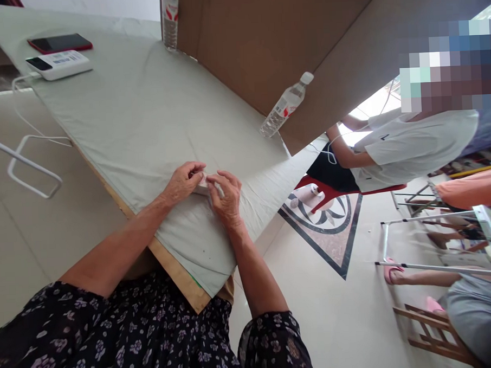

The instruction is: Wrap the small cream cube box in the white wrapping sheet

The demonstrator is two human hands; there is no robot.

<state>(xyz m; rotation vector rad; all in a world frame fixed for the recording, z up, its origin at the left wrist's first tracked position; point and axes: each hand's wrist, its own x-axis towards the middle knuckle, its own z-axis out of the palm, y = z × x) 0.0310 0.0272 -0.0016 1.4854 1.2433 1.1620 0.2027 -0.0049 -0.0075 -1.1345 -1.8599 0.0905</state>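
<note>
Near the corner of the cloth-covered table [136,110], my left hand [184,181] and my right hand [226,198] meet over a small pale box-like thing [202,189] with faint reddish marks. The left fingers curl over its far left side. On the other side, the right thumb and fingers close against it. My fingers cover much of it, and its exact kind is too small to make out. It rests on or just above the cloth.
Brown cardboard panels [259,42] stand across the table, with a water bottle [285,107] and another bottle [170,22] beside them. A phone [60,43] and a white cabled device [59,65] lie at the far left. A person in a white shirt [414,144] sits beyond the cardboard.
</note>
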